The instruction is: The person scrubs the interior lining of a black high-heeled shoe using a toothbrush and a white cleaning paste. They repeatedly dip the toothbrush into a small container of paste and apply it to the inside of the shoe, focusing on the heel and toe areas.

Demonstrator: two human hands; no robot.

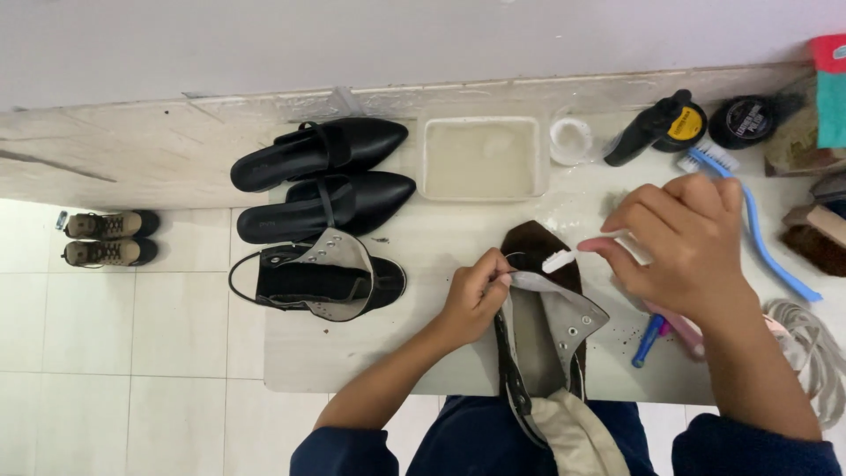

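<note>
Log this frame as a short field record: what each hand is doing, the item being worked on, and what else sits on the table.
left hand: pinches the grey upper of the shoe open
right hand: holds a small white-headed brush at the shoe's opening
shoe: dark brown, grey eyelet flaps, toe pointing away
matching shoe: lies on its side, left
black flats: pair, beyond it
tray: shallow, cloudy liquid
blue brush: right side

left hand [474,295] pinches grey sneaker [545,344] tongue | right hand [683,238] holds white toothbrush [564,258] at its toe | black flats [322,176] beside
</note>
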